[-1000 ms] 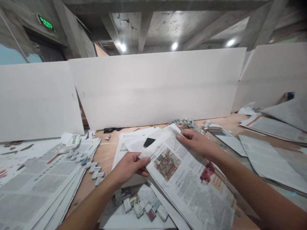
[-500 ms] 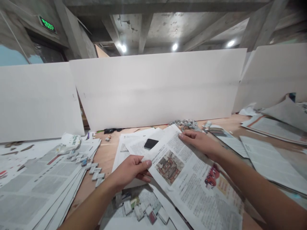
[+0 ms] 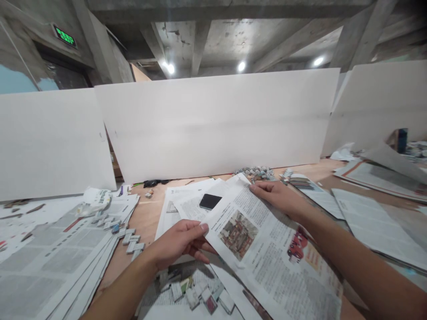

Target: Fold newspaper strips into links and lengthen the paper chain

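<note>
A printed newspaper sheet (image 3: 260,258) with a colour photo and a red drawing slants up in front of me, held by its two upper corners. My left hand (image 3: 185,242) pinches its left corner between thumb and fingers. At the upper right corner, my right hand (image 3: 275,195) grips the edge, its thumb on the printed face. Below the left hand lies a chain of folded paper pieces (image 3: 200,293) on other printed sheets. Just beyond the newspaper sheet, a black phone (image 3: 210,201) rests on white papers (image 3: 187,209).
A stack of newspapers (image 3: 76,253) with another folded-paper chain (image 3: 131,242) is at left. White boards (image 3: 213,124) stand along the table's back. A heap of folded paper pieces (image 3: 255,172) sits before them. More printed sheets (image 3: 376,222) lie at right.
The newspaper sheet has shifted slightly down and right at its lower part. My left hand has dropped a little, still pinching the corner. At far right, a raised sheet has lowered, showing more of a dark object.
</note>
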Available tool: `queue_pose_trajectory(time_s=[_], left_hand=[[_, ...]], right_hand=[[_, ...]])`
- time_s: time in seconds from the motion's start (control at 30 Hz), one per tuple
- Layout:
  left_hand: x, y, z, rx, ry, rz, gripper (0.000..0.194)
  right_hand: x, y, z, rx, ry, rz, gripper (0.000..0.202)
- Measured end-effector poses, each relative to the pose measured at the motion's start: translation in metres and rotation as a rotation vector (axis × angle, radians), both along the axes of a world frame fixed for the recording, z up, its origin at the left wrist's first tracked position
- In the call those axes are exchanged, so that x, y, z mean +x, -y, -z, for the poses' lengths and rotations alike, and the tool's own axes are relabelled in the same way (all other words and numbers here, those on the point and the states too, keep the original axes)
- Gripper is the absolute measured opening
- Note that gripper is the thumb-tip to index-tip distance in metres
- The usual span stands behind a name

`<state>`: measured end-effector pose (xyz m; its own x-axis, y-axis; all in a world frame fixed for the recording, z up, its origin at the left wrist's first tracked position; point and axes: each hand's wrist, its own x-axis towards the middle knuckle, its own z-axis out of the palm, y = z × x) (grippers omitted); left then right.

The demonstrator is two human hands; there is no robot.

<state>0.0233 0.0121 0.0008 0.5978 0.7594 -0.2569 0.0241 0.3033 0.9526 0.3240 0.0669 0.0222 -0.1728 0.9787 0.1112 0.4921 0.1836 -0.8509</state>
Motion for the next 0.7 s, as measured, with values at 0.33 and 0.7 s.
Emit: queue_pose_trajectory(time_s=[0.33,0.7], left_hand=[[-0.009,0.009,-0.013,-0.106,-0.058,0.273,0.035],[-0.002,0.009,-0.015,0.023,-0.180,0.116,0.037]], right_hand=[[-0.003,0.005,-0.006,-0.087,-0.095,-0.118,0.047],[0.033,0.013,-0.053,-0.330,0.463,-0.511,0.043]])
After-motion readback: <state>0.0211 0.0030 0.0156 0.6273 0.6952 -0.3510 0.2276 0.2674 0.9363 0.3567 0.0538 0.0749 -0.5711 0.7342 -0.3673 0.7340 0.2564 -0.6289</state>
